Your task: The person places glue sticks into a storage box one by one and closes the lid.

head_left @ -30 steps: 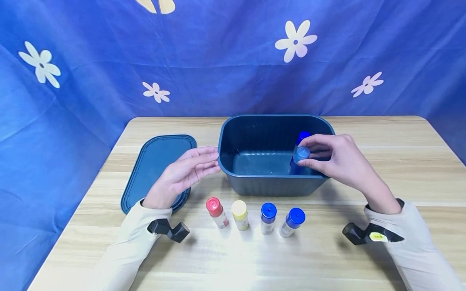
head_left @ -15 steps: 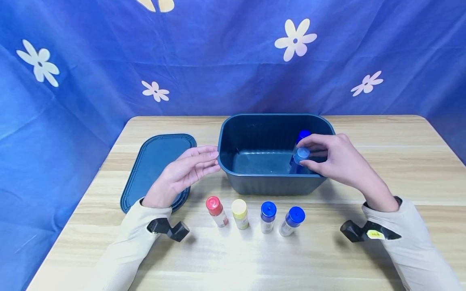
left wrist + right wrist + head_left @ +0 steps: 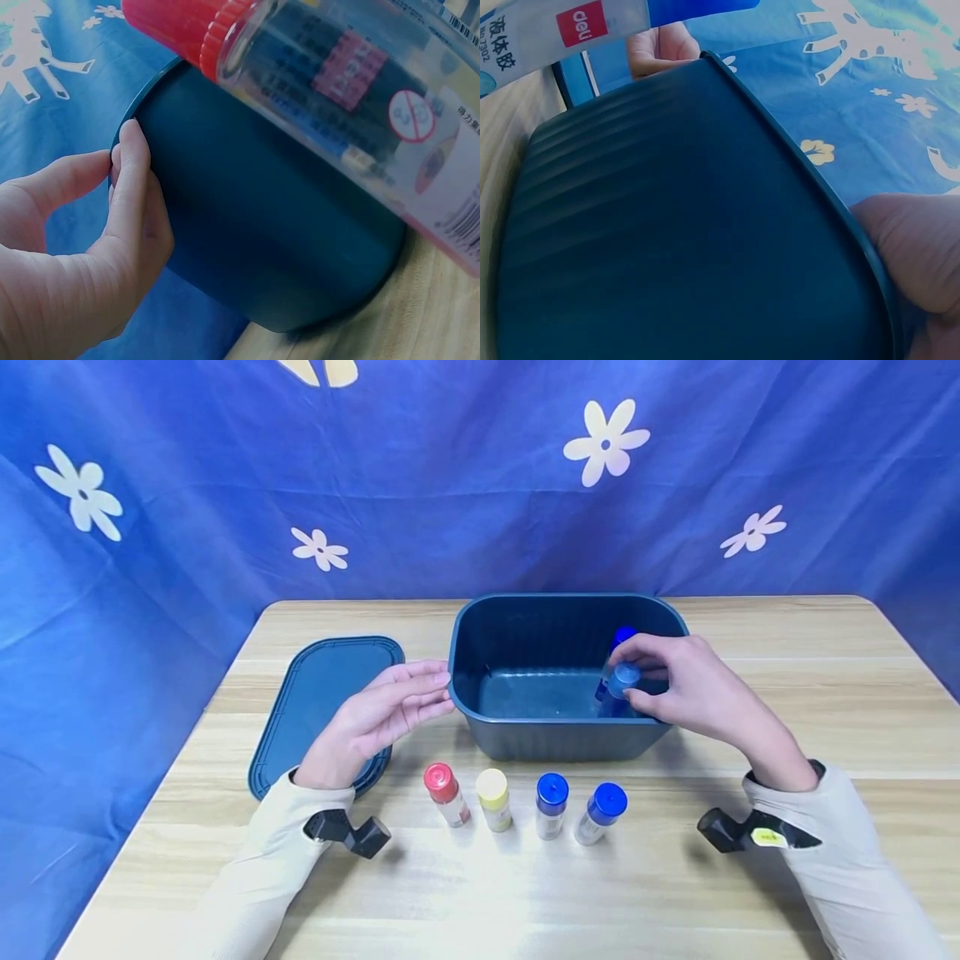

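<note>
My right hand (image 3: 693, 689) reaches over the right end of a dark teal bin (image 3: 558, 742) and pinches a blue-capped glue bottle (image 3: 624, 675) inside it, thumb in front, fingers partly hidden behind. Against that one, another blue-capped glue bottle (image 3: 622, 637) stands upright in the bin. My left hand (image 3: 375, 718) touches the bin's left end, its fingers fairly straight along the outer wall and the thumb at the rim. Before the bin stand a red-capped glue bottle (image 3: 442, 787), a yellow-capped one (image 3: 493, 797) and two blue-capped glue bottles (image 3: 552, 802) (image 3: 602, 810).
A flat teal lid (image 3: 330, 685) lies on the wooden table (image 3: 465, 893) left of the bin, partly behind my left hand. Blue flowered cloth (image 3: 465, 485) hangs behind the table. Each wrist wears a small black camera (image 3: 348, 833).
The glue bottle in my right hand has tilted slightly, showing more of its side, and the thumb has shifted a little. My left hand stays at the bin's left end.
</note>
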The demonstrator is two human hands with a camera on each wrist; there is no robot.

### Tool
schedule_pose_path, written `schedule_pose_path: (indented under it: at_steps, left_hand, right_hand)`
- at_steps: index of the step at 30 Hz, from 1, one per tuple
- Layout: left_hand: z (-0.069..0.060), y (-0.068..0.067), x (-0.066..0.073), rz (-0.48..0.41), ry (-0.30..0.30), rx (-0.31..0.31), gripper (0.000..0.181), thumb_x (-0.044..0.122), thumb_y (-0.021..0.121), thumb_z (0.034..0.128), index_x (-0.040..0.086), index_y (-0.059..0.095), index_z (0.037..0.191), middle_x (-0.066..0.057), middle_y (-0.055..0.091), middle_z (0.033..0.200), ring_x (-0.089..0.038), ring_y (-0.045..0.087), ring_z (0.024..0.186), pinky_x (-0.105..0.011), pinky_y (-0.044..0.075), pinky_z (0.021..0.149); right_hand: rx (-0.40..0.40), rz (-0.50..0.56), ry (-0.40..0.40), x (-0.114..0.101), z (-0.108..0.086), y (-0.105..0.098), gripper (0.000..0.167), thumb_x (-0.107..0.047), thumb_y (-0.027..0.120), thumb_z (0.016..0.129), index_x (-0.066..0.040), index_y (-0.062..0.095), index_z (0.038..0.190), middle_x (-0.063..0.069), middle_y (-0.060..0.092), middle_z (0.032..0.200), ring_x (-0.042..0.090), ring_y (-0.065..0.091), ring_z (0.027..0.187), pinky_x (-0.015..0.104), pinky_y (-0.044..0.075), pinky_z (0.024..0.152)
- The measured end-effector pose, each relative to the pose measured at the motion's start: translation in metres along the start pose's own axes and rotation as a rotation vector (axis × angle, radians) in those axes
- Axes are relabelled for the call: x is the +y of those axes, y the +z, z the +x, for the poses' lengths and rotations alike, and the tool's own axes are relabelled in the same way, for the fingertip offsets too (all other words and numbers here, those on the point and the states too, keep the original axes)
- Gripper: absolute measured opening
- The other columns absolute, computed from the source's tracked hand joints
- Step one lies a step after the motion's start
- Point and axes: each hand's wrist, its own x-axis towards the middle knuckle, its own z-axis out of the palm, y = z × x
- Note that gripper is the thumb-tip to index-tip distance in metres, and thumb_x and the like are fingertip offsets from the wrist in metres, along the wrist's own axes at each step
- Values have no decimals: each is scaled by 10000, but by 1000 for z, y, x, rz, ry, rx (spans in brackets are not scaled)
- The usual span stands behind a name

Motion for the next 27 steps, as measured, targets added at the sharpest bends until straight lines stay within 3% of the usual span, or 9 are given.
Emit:
schedule_pose_path:
  at_steps: [8, 15, 18, 22, 24, 27]
  left_hand:
    - [0, 2, 1, 49, 0, 30, 151, -59, 552, 945, 3, 669, 1019, -108, 713, 959, -196, 704, 903, -321, 557, 863]
    - [-1, 0, -1, 36, -1, 34, 142, -52, 601, 919, 4, 674, 1027, -120, 713, 982, -207, 701, 923, -330, 551, 877]
    - [1, -1, -3, 23, 2, 9, 150, -56, 601, 917, 0, 679, 1032, -127, 710, 998, -212, 697, 937, -328, 551, 879]
    - [4, -2, -3, 31, 1, -37, 171, -69, 559, 938, -1, 678, 1040, -127, 705, 1002, -209, 695, 936, -324, 550, 881]
    - [4, -1, -3, 50, 7, -25, 163, -64, 562, 937, 4, 677, 1031, -119, 709, 980, -204, 701, 914, -323, 555, 868]
    - [4, 0, -2, 87, 20, 15, 136, -52, 584, 930, 13, 677, 1004, -102, 715, 938, -197, 709, 876, -319, 566, 844]
  right_hand:
    - [-6, -78, -25, -1, 0, -1, 259, 4, 674, 841, -81, 645, 1084, 54, 664, 1029, 221, 596, 885, 414, 524, 810]
    - [14, -68, -90, 0, -2, -1, 321, -40, 713, 853, -104, 633, 1158, 62, 667, 1086, 223, 604, 976, 432, 511, 862]
    - [79, -86, -125, -3, -10, -5, 332, -61, 721, 855, -102, 637, 1174, 59, 663, 1133, 231, 612, 1034, 417, 501, 897]
    - [249, -112, -191, -11, -31, -17, 371, 4, 745, 804, -110, 670, 1149, 4, 680, 1121, 129, 617, 1051, 222, 475, 898]
    - [305, -68, -237, -16, -42, -22, 388, 64, 743, 771, -112, 694, 1114, -9, 695, 1074, 79, 620, 1023, 148, 457, 877]
    - [305, 30, -285, -23, -57, -21, 400, 124, 717, 750, -108, 711, 1077, -4, 707, 1034, 58, 633, 993, 135, 468, 875]
